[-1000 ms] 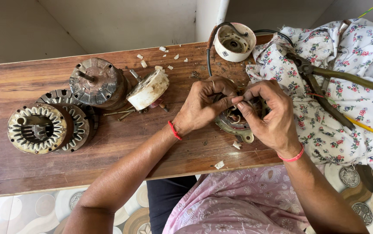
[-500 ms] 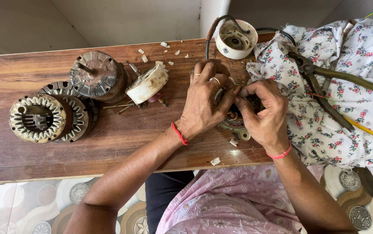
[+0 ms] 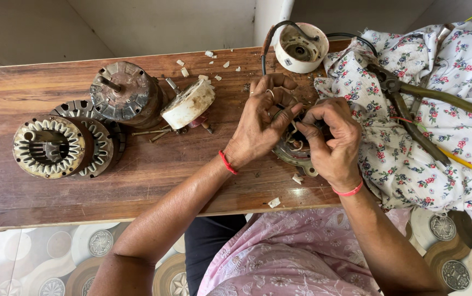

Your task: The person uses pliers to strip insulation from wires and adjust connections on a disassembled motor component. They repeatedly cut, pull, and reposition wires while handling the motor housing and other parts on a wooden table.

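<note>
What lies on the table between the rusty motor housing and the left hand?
In the head view, a white round cap on its side, with loose bolts, lies between the rusty motor housing and the left hand.

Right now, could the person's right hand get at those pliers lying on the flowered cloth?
Probably yes. The right hand is busy on the round metal motor part, but the pliers lie uncovered on the flowered cloth just beside it, with nothing between.
</note>
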